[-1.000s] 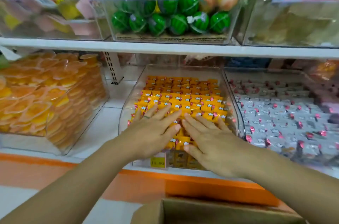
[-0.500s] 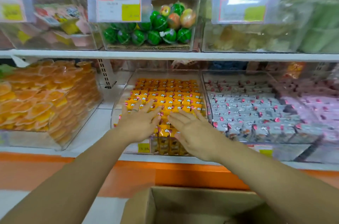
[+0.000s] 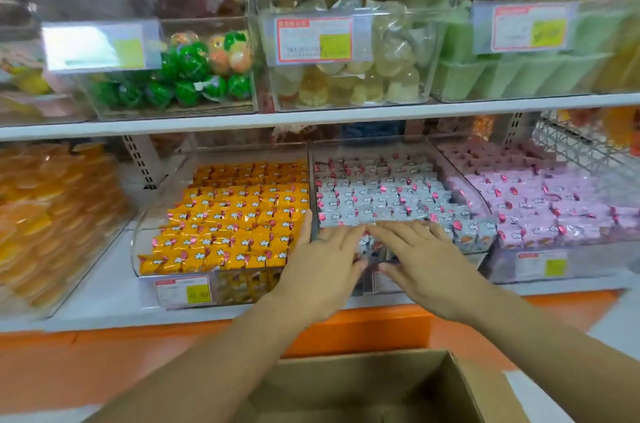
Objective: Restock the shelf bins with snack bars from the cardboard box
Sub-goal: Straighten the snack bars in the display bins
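On the lower shelf stand clear bins of wrapped snack bars: a yellow-orange batch (image 3: pixel 239 214) on the left, a silver-white batch (image 3: pixel 377 194) in the middle and a pink batch (image 3: pixel 540 200) on the right. My left hand (image 3: pixel 322 266) and my right hand (image 3: pixel 422 259) lie flat with straight fingers over the front rows of the silver-white bin, side by side and almost touching. Neither hand holds a bar. The cardboard box (image 3: pixel 363 388) sits open below my forearms at the bottom of the view; I see no bars in the part that shows.
A bin of orange jelly cups (image 3: pixel 52 214) stands at the far left. The upper shelf carries bins of green ball sweets (image 3: pixel 180 83), pale jelly cups (image 3: pixel 356 76) and green packs (image 3: pixel 519 72). An orange shelf base (image 3: pixel 104 363) runs below, and a wire basket (image 3: pixel 588 145) sits at the right.
Both hands have shifted right, from the yellow-orange bin onto the silver-white bin. My view has swung right and pulled back, showing more of the box and the pink bin.
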### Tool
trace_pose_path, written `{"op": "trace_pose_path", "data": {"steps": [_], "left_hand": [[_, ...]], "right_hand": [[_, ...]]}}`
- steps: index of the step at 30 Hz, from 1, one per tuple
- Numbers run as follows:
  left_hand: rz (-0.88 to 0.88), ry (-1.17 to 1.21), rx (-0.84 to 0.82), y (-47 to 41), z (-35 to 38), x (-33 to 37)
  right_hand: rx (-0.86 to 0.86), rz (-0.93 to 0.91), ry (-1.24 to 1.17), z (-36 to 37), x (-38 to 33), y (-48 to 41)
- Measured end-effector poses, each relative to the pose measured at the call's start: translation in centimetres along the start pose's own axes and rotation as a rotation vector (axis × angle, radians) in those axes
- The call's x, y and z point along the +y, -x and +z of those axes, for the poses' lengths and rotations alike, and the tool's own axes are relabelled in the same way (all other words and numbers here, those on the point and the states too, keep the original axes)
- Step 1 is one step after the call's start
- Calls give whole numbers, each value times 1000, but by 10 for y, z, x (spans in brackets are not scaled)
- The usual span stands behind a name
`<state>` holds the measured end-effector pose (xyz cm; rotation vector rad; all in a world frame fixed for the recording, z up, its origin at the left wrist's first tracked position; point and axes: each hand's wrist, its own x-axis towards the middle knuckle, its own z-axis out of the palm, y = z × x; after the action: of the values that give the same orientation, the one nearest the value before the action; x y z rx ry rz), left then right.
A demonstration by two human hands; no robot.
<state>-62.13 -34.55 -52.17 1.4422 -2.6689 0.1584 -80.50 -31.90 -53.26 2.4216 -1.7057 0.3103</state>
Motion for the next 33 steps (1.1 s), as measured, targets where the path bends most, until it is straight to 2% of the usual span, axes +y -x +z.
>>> {"op": "trace_pose_path", "data": {"steps": [4, 8, 13, 17, 19, 24, 26, 29, 31, 33], "left_hand": [[12, -29, 105, 8, 12, -1], [39, -58, 108, 2, 20, -4], [13, -128, -8, -12, 16, -5], [116, -153, 48, 2, 23, -6], [111, -173, 41, 3, 18, -5], [67, -317, -132, -14, 4, 0], [75, -334, -143, -13, 6, 2], [102, -277, -214, -7, 3, -1], [132, -198, -272, -7, -8, -7], [120, -77, -210, -18, -22, -19]], "right_hand": [[78, 12, 1, 13, -1, 6], [78, -34, 62, 19, 5, 4], [-65, 5, 85, 12, 5, -8], [-3, -68, 61, 11, 0, 11], [-5, -85, 62, 13, 2, 13], [-117, -30, 116, 21, 5, -7], [-170, -17, 103, 21, 5, -6], [-167, -61, 52, 17, 3, 2], [-174, -89, -79, 1, 5, -2], [-203, -54, -251, -15, 10, -17]]}}
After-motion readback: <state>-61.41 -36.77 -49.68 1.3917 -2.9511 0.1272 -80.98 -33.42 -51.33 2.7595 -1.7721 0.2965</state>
